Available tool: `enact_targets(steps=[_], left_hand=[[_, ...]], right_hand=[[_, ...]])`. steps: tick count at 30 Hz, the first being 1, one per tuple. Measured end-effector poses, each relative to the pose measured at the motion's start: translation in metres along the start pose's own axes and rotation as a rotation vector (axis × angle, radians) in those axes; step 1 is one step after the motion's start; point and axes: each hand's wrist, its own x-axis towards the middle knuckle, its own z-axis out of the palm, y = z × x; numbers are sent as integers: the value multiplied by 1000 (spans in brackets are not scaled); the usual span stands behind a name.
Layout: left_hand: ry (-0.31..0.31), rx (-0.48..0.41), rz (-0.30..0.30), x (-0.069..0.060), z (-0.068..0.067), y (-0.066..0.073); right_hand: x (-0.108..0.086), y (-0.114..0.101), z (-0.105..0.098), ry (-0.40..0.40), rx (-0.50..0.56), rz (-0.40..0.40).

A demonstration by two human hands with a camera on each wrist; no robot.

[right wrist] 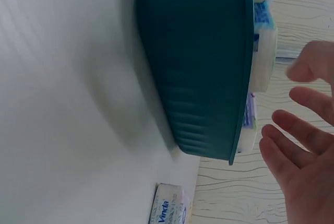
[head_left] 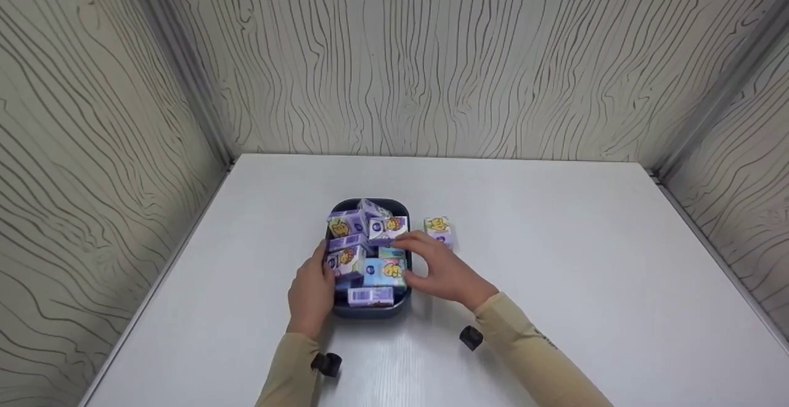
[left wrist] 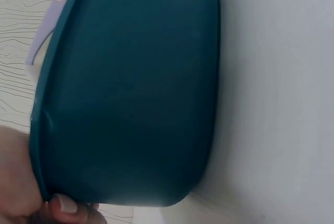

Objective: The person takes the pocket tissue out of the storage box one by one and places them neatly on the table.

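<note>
A dark teal plastic bin (head_left: 370, 312) holds a heap of small purple and blue tissue packs with cartoon prints. My left hand (head_left: 311, 293) grips the bin's left rim, and the left wrist view shows fingertips curled at the bin's corner (left wrist: 125, 104). Over the bin's right side hovers my right hand (head_left: 447, 271), thumb and fingers apart. It is nearest a blue pack (head_left: 383, 271) and a white-and-purple pack (head_left: 388, 227). In the right wrist view that hand (right wrist: 308, 145) has nothing between its fingers and is apart from the packs.
One tissue pack (head_left: 438, 232) lies on the white table (head_left: 555, 259) just right of the bin; in the right wrist view it reads "Vinda". Wood-patterned panels (head_left: 431, 61) enclose the table at the back and both sides.
</note>
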Motion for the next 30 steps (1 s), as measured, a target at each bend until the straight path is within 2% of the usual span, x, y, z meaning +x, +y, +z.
enact_targets(steps=[3, 5, 10, 16, 30], left_hand=[[-10, -10, -11, 1, -1, 0], [-14, -12, -11, 1, -1, -1], [-5, -7, -1, 0, 0, -1], [8, 21, 11, -1, -1, 1], [-16, -5, -9, 2, 1, -1]], right_hand=[[0, -7, 2, -86, 21, -14], [0, -10, 2, -131, 33, 7], [0, -13, 4, -200, 11, 35], [1, -13, 6, -197, 2, 5], [2, -15, 2, -186, 35, 5]])
